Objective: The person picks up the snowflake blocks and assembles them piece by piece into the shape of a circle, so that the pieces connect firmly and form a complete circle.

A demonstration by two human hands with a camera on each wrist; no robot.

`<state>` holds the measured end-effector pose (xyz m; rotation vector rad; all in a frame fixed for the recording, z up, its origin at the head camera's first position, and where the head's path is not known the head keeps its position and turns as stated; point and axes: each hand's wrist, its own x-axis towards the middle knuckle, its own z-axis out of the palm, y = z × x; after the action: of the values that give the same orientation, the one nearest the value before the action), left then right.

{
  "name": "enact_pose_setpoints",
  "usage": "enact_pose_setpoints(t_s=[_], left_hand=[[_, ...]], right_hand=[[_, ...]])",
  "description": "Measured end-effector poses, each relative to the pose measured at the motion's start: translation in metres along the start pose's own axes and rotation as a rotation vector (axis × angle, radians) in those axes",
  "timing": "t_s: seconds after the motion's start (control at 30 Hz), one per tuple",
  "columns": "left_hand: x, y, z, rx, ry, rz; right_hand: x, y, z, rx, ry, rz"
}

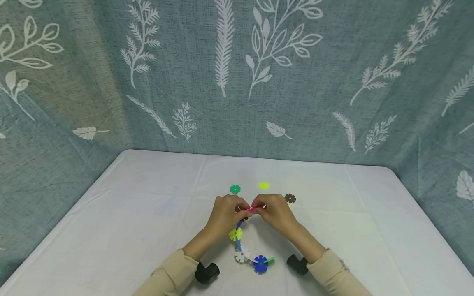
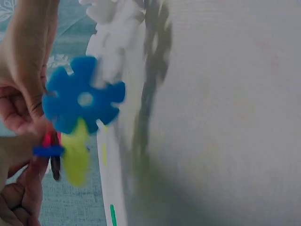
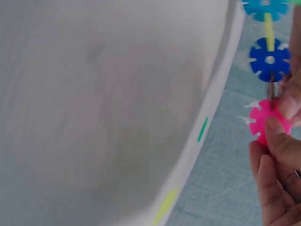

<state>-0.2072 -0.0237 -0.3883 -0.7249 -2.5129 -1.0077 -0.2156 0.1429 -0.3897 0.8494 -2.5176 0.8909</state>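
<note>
Both hands meet over the table, fingertips almost touching. A pink notched flower disc (image 3: 262, 125) is pinched between thumb and finger of my right hand (image 1: 275, 211). My left hand (image 1: 227, 213) pinches the same disc's other side, close to where a brown disc (image 2: 55, 165) slots in. From there a chain hangs: a dark blue disc (image 3: 270, 60), a yellow disc (image 1: 235, 234), a light blue disc (image 2: 84, 106), a white disc (image 1: 242, 255), a blue disc (image 1: 261, 265) and a light green disc (image 1: 270, 260) at the end. Fingers partly cover the pink disc.
Beyond the hands, a loose green disc (image 1: 235, 189), a yellow disc (image 1: 264, 186) and a brown disc (image 1: 290, 198) lie on the white tabletop (image 1: 129, 213). A black cylindrical object (image 1: 206, 273) is at the left wrist, another (image 1: 297, 264) at the right. Leaf-patterned curtain (image 1: 207, 123) surrounds the table.
</note>
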Motion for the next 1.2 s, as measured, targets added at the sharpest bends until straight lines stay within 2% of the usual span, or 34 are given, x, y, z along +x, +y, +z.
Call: enact_pose_setpoints(t_s=[0.13,0.3,0.43,0.57,0.67,0.8,1.0,1.2], left_hand=[[-0.001,0.001,0.001,0.032,-0.002,-0.019],[-0.001,0.0,0.003,-0.012,-0.005,-0.072],[-0.002,-0.001,0.004,-0.049,0.002,-0.104],[-0.003,0.0,0.004,-0.066,0.005,-0.125],[-0.003,-0.001,0.004,-0.089,-0.007,-0.141],[-0.005,-0.003,0.003,-0.098,-0.009,-0.158],[-0.004,-0.003,0.006,-0.09,-0.021,-0.187],[-0.002,-0.001,0.008,-0.105,-0.02,-0.176]], right_hand=[[-0.002,0.004,-0.005,0.161,-0.026,0.122],[-0.006,0.023,-0.02,0.289,-0.01,0.429],[-0.011,0.044,-0.034,0.335,-0.002,0.643],[-0.016,0.06,-0.041,0.348,-0.048,0.76],[-0.019,0.066,-0.041,0.338,-0.092,0.788],[-0.02,0.071,-0.035,0.297,-0.127,0.782],[-0.019,0.069,-0.03,0.084,-0.156,0.754],[-0.018,0.059,-0.031,-0.136,-0.117,0.633]])
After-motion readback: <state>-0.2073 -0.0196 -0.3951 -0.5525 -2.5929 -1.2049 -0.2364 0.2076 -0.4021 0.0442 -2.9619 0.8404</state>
